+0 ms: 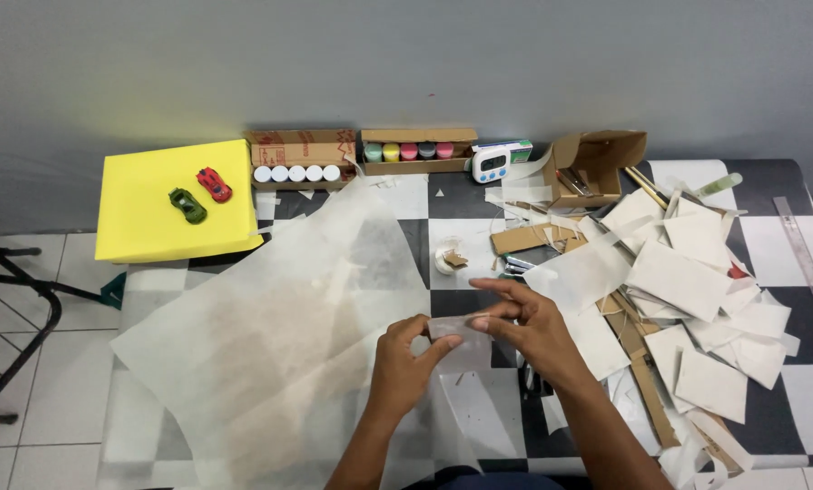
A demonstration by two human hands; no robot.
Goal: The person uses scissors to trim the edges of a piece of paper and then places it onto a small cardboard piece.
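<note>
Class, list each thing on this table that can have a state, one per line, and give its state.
Left hand: pinching the tape strip.
Right hand: pinching the strip's other end.
Tape strip: stretched between both hands.
Tissue sheet: spread flat, creased.
Paint boxes: open, jars capped.
Brown box: open, tipped sideways.
Toy cars: upright on the yellow block.
Scraps: piled loosely.

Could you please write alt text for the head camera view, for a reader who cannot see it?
A person's left hand and right hand pinch a small translucent strip above a large thin paper sheet on a checkered table. Paper and cardboard scraps lie right; two toy cars sit on a yellow block.
</note>
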